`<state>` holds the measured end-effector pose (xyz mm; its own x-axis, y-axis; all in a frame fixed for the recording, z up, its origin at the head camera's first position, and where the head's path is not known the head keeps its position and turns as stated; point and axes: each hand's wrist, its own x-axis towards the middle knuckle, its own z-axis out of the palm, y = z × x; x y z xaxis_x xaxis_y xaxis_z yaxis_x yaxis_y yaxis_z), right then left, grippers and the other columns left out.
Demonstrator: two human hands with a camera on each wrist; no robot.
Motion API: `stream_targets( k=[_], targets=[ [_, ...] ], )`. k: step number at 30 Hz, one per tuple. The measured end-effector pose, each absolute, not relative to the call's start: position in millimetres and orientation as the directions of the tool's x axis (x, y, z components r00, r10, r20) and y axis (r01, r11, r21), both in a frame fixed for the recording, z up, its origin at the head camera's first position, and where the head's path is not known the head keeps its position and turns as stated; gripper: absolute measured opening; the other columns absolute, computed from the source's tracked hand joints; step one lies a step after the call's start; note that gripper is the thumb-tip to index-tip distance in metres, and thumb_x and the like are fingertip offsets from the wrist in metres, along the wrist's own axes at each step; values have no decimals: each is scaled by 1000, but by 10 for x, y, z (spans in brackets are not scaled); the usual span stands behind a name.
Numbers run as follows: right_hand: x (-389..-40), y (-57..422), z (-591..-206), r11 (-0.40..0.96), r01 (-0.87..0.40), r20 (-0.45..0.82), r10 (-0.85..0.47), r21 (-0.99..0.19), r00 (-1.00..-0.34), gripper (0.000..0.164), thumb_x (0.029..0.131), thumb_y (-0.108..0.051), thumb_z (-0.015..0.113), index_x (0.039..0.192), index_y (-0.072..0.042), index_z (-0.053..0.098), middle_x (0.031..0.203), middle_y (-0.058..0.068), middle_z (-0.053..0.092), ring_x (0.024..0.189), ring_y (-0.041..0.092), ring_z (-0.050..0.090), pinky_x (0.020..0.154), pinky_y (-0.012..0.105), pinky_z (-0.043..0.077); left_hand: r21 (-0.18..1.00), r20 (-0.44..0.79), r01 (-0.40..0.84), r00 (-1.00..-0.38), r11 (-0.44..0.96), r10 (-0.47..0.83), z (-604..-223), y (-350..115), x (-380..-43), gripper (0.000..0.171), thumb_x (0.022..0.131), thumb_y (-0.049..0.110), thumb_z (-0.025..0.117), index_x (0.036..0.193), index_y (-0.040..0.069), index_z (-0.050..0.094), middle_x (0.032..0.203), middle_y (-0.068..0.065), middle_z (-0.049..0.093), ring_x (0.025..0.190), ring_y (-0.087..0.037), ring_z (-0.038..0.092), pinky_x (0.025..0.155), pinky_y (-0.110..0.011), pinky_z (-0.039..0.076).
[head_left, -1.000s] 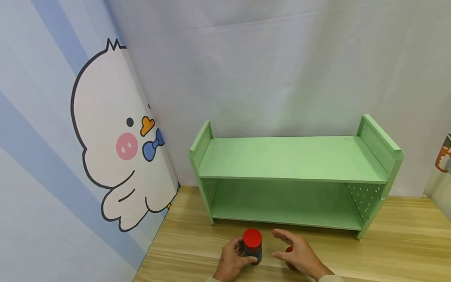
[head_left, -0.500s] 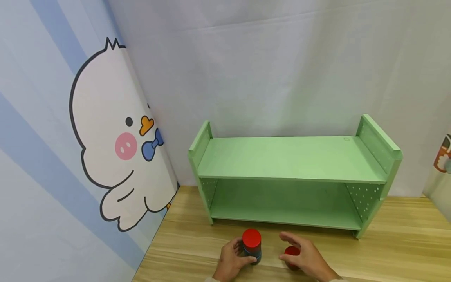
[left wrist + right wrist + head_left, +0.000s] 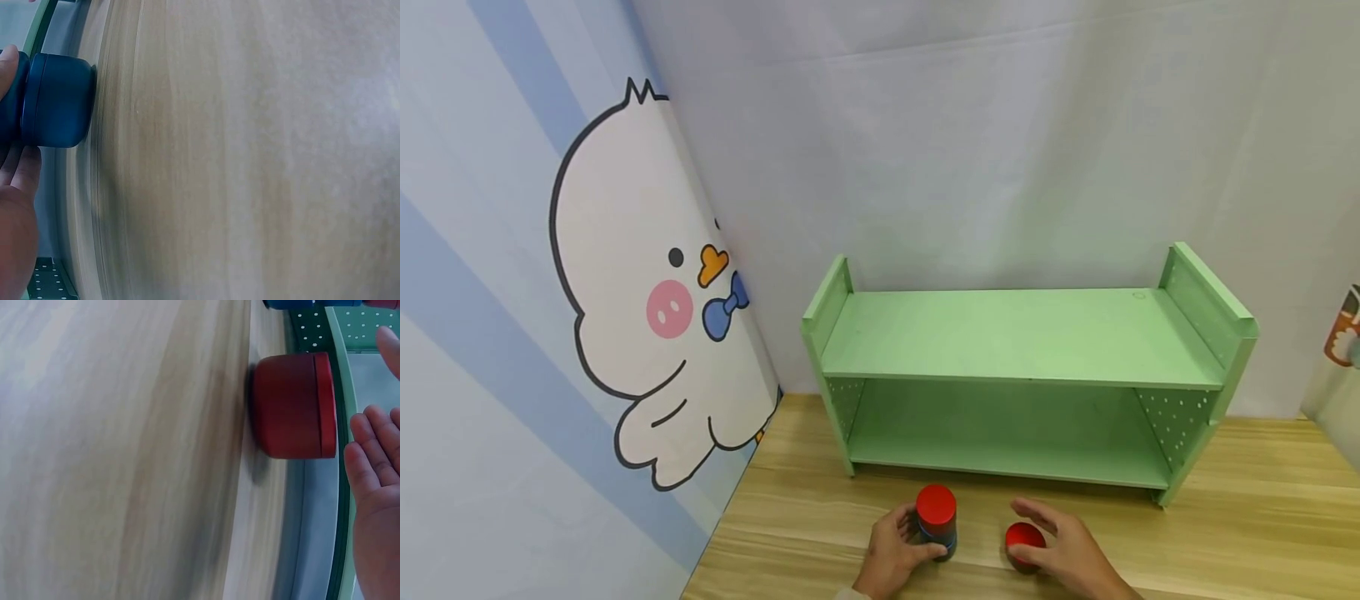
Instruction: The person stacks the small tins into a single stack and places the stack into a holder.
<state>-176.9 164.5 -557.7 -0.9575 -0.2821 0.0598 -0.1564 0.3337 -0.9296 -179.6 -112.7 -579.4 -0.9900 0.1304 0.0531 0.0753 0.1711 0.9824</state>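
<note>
Red shows more fully now: the right hand has shifted rightward, uncovering the small red jar standing on the wooden table. Its fingers are spread, gripping nothing, with the jar between thumb and fingertips in the head view, so it seems within reach but not yet held. The left hand stays wrapped round the red-topped blue container, before the green shelf.
</note>
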Motion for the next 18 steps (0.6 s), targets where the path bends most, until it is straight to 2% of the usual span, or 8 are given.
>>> stream_targets(
  k=[10, 18],
  targets=[
    [-1751, 1709, -5654, 367, -119, 32, -233, -922, -972, 68, 77, -18, 88, 133, 6, 58, 131, 23, 62, 125, 46, 53, 99, 46, 52, 987, 55, 73, -990, 141, 132, -5794, -1128, -1786, 59, 71, -2, 88, 124, -8, 61, 122, -20, 65, 113, -35, 63, 97, -38, 55],
    [-1737, 1760, -5706, 389, -147, 54, -239, -910, -969, 66, 78, -20, 87, 132, 7, 59, 130, 22, 62, 124, 45, 54, 100, 43, 52, 984, 60, 80, -990, 157, 128, -5790, -1127, -1787, 58, 71, -4, 88, 123, -7, 61, 121, -20, 65, 113, -35, 63, 97, -39, 55]
  ],
)
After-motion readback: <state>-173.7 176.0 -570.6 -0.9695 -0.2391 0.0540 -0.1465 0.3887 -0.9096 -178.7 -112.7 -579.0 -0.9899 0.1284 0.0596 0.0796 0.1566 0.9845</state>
